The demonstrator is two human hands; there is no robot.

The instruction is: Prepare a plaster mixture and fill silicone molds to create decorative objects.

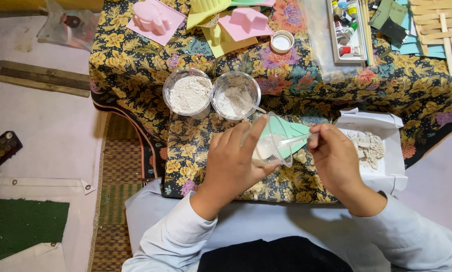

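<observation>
Clear plastic cup (270,146), tilted and partly filled with a white mixture, held above the floral tablecloth (135,65) between the two hands. The left hand (236,161) wraps it from the near side, fingers closed around the wall and the index finger laid along the rim. The right hand (337,161) pinches the end of a clear plastic spoon (296,139) between thumb and fingertips; the spoon's shaft runs leftward into the cup's mouth. Beneath the cup lies a mint-green mould (291,132), largely covered by it. Just beyond stand two round clear tubs of white powder (189,93) (234,95), touching side by side, the right one with a second spoon leaning inside. To the right, a white cardboard box (387,166) holds pale broken fragments, partly masked by the right hand. Pink and yellow moulds (155,20), a small white lid (282,42) and a tray of paint tubes (346,30) sit at the far edge, cut off by the frame. The spoon's bowl cannot be made out within the mixture.
</observation>
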